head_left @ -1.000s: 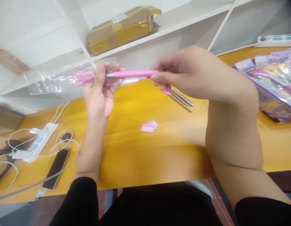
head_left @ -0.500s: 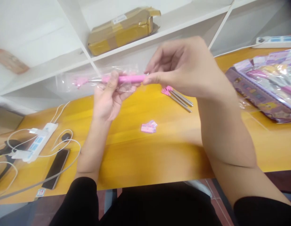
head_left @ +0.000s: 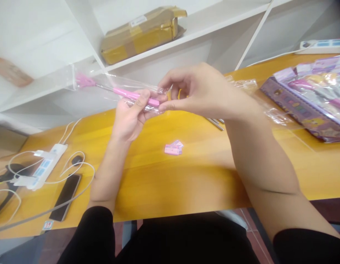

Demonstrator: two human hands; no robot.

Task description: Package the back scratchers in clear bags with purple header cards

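A pink back scratcher [head_left: 125, 93] with a claw-shaped head and a thin metal shaft lies inside a clear plastic bag [head_left: 126, 81]. My left hand [head_left: 130, 119] is closed around its handle through the film, thumb on top. At the handle's end, my right hand [head_left: 199, 90] pinches the edge of the bag between thumb and fingers; its exact grip is partly hidden. Below the hands, small pink printed cards [head_left: 173, 148] lie on the table. Metal shafts [head_left: 214, 124] of other scratchers stick out from behind my right forearm, their pink heads hidden.
On the right stands a purple printed box [head_left: 299, 108] filled with bagged pink goods, with loose clear bags [head_left: 277, 115] beside it. A power strip [head_left: 47, 167], cables and a phone [head_left: 65, 197] occupy the left. A taped carton [head_left: 142, 35] sits on the white shelf behind.
The scratcher has tilted, its claw end rising left and its handle end dropping. My right hand has moved down and left, now covering the other scratchers' heads.
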